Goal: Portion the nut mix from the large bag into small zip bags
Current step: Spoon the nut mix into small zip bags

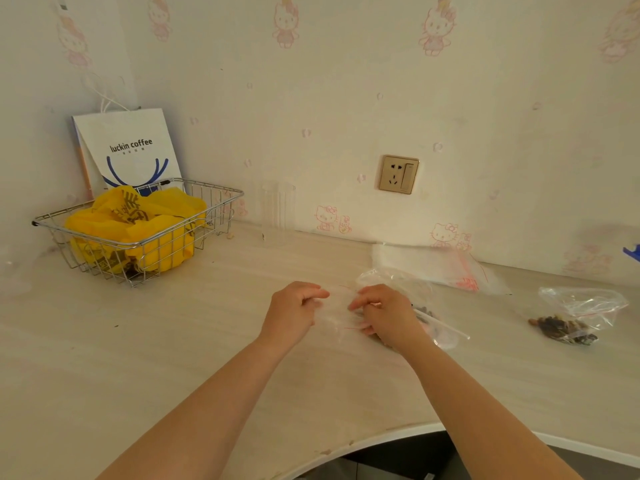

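Both hands pinch an empty small zip bag (337, 315), left hand (294, 311) and right hand (384, 313) tugging its mouth open for filling, the big nut bag (415, 299) at my one o'clock.

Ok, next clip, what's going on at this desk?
A person's left hand and right hand pinch an empty small zip bag at its mouth over the desk. The large bag of nut mix lies just behind the right hand. One filled bag sits to the right, with spare zip bags by the wall.
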